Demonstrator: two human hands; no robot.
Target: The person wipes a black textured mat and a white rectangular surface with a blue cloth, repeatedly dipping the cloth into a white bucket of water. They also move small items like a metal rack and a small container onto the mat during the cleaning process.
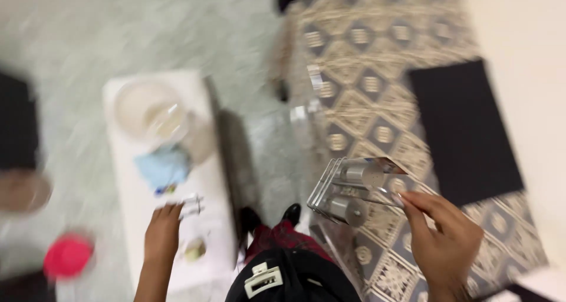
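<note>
— Right hand [446, 242] pinching clear plastic case [358, 190] at its 3 o'clock edge, over patterned cloth [365, 95]?
— Yes. Probably light, stiff, slippery; gripping edges. Left hand [162, 231], fingers loosely curled, touching small tube [192, 206] on white table [141, 219].

left hand [163, 231] palm down, fingers curled | right hand [445, 237] raised, fingertips pinching

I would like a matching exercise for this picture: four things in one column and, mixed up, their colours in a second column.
Things:
1. round lid-like thing on the floor at lower left
2. cloth on the white table
3. flat rectangle on the patterned cover
4. holder at the right hand

Colours:
A. black
B. clear
C. pink-red
D. light blue

Pairs: 1-C, 2-D, 3-A, 4-B
</note>
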